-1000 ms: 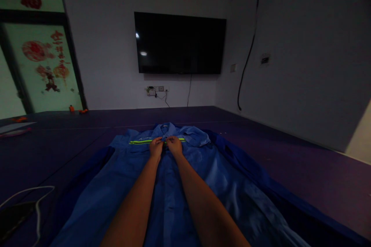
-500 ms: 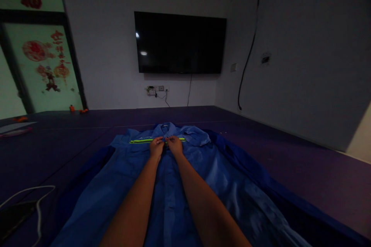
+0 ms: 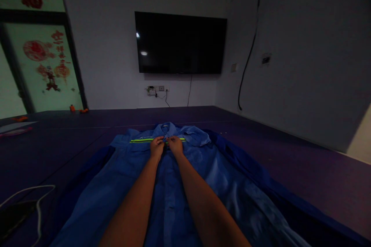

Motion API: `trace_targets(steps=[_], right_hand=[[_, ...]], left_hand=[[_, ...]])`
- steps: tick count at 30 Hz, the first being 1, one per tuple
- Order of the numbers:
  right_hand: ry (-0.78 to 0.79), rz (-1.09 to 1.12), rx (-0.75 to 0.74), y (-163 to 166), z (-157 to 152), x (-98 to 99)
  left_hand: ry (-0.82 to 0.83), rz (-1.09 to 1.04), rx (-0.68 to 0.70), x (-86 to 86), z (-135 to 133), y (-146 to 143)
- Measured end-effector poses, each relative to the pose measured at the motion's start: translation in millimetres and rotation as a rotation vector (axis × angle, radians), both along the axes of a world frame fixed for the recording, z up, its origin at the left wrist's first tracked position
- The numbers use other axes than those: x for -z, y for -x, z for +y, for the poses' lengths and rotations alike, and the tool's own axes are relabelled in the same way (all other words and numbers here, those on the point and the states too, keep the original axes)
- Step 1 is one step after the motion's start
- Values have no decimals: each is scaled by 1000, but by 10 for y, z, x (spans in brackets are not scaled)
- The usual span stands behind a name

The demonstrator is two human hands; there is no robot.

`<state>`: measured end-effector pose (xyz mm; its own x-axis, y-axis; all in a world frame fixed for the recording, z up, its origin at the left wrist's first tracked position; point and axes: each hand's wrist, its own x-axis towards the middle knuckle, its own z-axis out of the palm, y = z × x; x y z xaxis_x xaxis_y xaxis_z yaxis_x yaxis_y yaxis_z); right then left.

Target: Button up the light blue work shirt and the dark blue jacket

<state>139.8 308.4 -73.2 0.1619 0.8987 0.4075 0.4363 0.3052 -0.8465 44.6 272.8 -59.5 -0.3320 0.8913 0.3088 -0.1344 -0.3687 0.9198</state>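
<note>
A blue work shirt (image 3: 203,170) lies spread out front side up, its collar toward the far wall, with a yellow-green stripe (image 3: 142,140) across the chest. My left hand (image 3: 157,147) pinches the front placket just below the collar. Right beside it, my right hand (image 3: 175,145) has its fingers closed on the other side of the same placket. The fingertips of both hands nearly meet, and the small part between them is too dark to make out. Darker blue cloth (image 3: 255,166) shows from beneath the shirt on both sides.
The purple floor (image 3: 290,154) stretches to the walls. At the lower left lie a dark flat device (image 3: 17,216) and a white cable (image 3: 39,216). Small orange objects (image 3: 84,110) sit by the door. A television (image 3: 181,44) hangs on the far wall, and a black cable (image 3: 248,61) dangles at right.
Both hands stay at the shirt's placket, with only a very slight shift of the fingers. The shirt lies as before.
</note>
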Motion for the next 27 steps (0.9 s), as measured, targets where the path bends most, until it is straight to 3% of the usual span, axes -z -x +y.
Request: trace_targets(steps=[27], right_hand=[[-32,37,-7,14,-50,-30]], left_hand=[[-6,114,-132,-23,-10,-19]])
